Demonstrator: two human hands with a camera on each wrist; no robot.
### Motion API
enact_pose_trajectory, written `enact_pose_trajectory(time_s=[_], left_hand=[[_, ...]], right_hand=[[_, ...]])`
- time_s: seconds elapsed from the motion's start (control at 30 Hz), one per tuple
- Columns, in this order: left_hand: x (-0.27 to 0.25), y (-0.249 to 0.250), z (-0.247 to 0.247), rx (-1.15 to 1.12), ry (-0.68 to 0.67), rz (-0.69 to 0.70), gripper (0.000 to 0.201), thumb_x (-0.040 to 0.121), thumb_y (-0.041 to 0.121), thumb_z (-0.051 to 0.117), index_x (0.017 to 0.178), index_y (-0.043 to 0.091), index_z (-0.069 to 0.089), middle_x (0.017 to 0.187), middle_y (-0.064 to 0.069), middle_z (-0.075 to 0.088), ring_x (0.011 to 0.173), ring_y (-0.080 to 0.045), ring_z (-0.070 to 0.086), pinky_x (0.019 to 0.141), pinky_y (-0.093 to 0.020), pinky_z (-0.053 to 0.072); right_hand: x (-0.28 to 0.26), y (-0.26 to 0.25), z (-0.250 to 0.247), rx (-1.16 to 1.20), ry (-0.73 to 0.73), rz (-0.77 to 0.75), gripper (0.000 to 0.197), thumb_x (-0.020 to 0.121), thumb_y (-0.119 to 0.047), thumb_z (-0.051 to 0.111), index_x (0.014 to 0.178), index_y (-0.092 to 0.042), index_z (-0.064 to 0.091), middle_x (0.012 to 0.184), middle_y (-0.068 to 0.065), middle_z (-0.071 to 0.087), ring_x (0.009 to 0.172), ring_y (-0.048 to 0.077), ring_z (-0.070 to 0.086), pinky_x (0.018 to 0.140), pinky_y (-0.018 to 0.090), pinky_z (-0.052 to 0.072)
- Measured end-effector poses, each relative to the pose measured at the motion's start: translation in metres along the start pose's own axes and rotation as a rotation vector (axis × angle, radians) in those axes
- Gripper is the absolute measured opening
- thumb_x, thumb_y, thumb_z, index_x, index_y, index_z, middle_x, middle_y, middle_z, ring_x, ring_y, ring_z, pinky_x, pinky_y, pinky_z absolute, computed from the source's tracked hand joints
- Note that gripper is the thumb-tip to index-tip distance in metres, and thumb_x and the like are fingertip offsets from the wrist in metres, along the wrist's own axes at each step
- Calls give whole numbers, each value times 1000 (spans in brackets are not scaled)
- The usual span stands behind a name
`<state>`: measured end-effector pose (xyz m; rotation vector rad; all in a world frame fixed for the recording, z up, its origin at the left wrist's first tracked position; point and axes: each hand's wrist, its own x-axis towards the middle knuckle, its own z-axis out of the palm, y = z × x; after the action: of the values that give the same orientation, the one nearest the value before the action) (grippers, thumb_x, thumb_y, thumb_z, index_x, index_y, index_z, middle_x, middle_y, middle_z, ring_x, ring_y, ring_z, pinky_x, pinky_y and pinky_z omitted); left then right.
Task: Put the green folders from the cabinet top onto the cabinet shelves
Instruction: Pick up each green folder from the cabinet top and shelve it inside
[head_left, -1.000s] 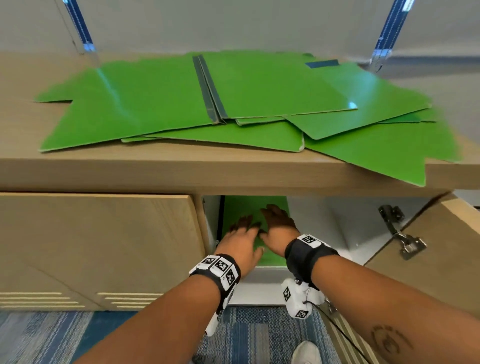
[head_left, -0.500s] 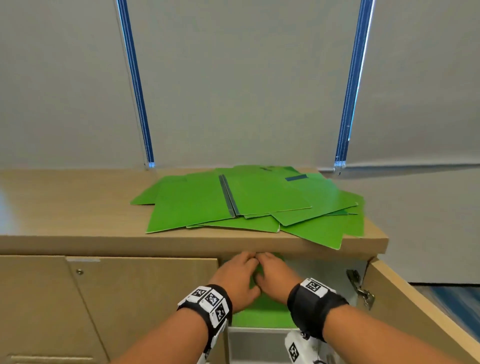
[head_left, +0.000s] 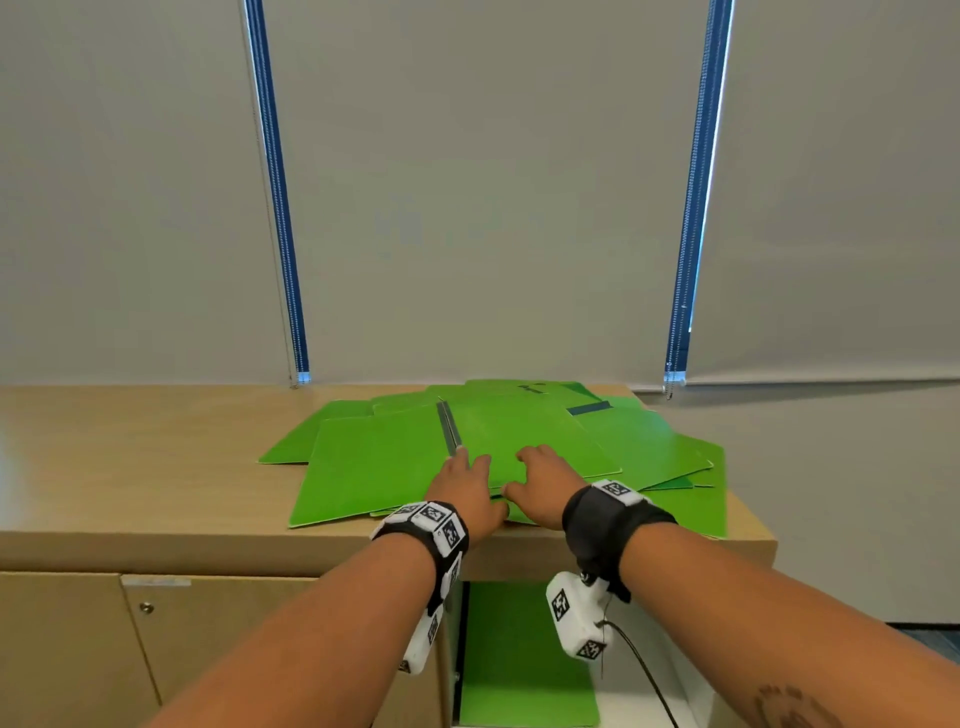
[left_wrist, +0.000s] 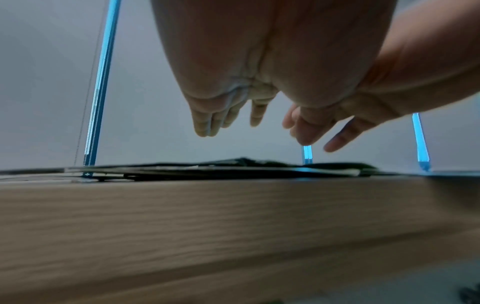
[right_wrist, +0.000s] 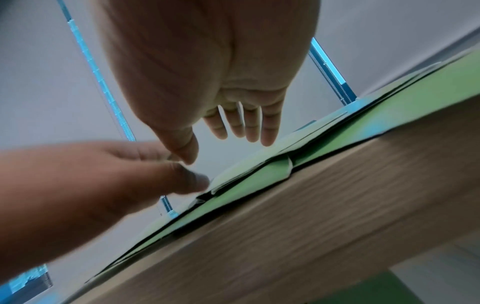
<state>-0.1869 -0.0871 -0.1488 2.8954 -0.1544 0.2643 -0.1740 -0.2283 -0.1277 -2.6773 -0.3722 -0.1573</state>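
One folder (head_left: 524, 660) is shelved at 6 o'clock; the pile (head_left: 519, 441) is seemingly untouched beneath the left hand (head_left: 465, 486) and right hand (head_left: 543, 478), both spread and empty.

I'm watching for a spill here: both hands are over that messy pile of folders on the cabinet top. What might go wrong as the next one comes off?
1. The folders overlap askew, so dragging one may pull others along.
2. The right corner overhangs the cabinet top; a nudge might tip it off.
3. The open folder may flop wide when lifted.
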Motion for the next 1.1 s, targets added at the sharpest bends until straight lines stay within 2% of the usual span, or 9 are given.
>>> enact_pose_trajectory(time_s=[0.07, 0.13, 0.3, 0.43, 0.6, 0.67, 0.77, 0.93, 1.1], left_hand=[[6, -5, 13, 91, -103, -57, 83, 86, 63, 46, 153, 29, 10, 161, -15, 1, 146, -39, 9, 118, -51, 13], [6, -9, 26, 101, -180, -97, 87, 81, 77, 38, 152, 37, 7, 162, -7, 6, 147, -38, 7, 116, -58, 8], [-3, -13, 25, 116, -69, -185, 118, 57, 97, 30, 151, 28, 14, 151, -5, 29, 137, -33, 28, 106, -59, 29], [-13, -13, 14, 147, -36, -298, 117, 57, 99, 15, 138, 20, 43, 142, -11, 42, 130, -32, 35, 100, -55, 35], [-26, -16, 13, 72, -43, -402, 125, 52, 101, 21, 144, 16, 31, 152, -10, 26, 135, -34, 30, 104, -57, 27], [-30, -16, 12, 60, -63, -432, 130, 51, 101, 24, 146, 12, 24, 151, -11, 30, 136, -32, 30, 106, -56, 26], [-36, -15, 11, 74, -120, -431, 138, 46, 103, 26, 152, 15, 11, 156, -11, 20, 141, -34, 21, 109, -58, 20], [-40, -14, 13, 4, -99, -467, 147, 38, 105, 19, 152, 13, 11, 156, -11, 20, 141, -34, 20, 110, -57, 18], [-44, -21, 8, -126, -14, -552, 134, 53, 101, 14, 151, 9, 17, 156, -13, 19, 142, -32, 19, 112, -54, 16]], right_hand=[[11, 6, 1, -17, -9, 30, 65, 89, -38, 57, 142, -6, 38, 142, 17, 41, 128, 34, 45, 107, 39, 39], [17, 14, 1, -24, 15, 47, 65, 89, -41, 57, 142, -7, 39, 142, 15, 41, 128, 33, 45, 107, 39, 40], [27, 36, 1, -77, 50, 176, 65, 88, -48, 55, 136, -6, 44, 138, 19, 43, 124, 36, 47, 105, 41, 41], [30, 45, -3, -67, 93, 351, 69, 85, -57, 55, 131, -6, 45, 136, 20, 44, 124, 38, 45, 101, 40, 39], [36, 66, -5, 72, 68, 605, 86, 78, -64, 57, 138, -6, 36, 140, 17, 43, 128, 37, 44, 103, 42, 39], [38, 73, -6, 101, 88, 681, 89, 74, -66, 60, 135, -5, 40, 138, 17, 47, 126, 36, 47, 103, 41, 41], [35, 78, -9, 50, 74, 702, 93, 66, -74, 56, 131, -8, 50, 134, 13, 52, 121, 34, 52, 101, 38, 43], [28, 69, -19, 252, 90, 621, 47, 96, -38, 47, 122, 0, 57, 125, 19, 60, 115, 33, 58, 93, 33, 46], [25, 58, -32, 582, 418, 453, 37, 100, -21, 43, 114, 11, 55, 118, 31, 58, 110, 41, 56, 82, 36, 40]])
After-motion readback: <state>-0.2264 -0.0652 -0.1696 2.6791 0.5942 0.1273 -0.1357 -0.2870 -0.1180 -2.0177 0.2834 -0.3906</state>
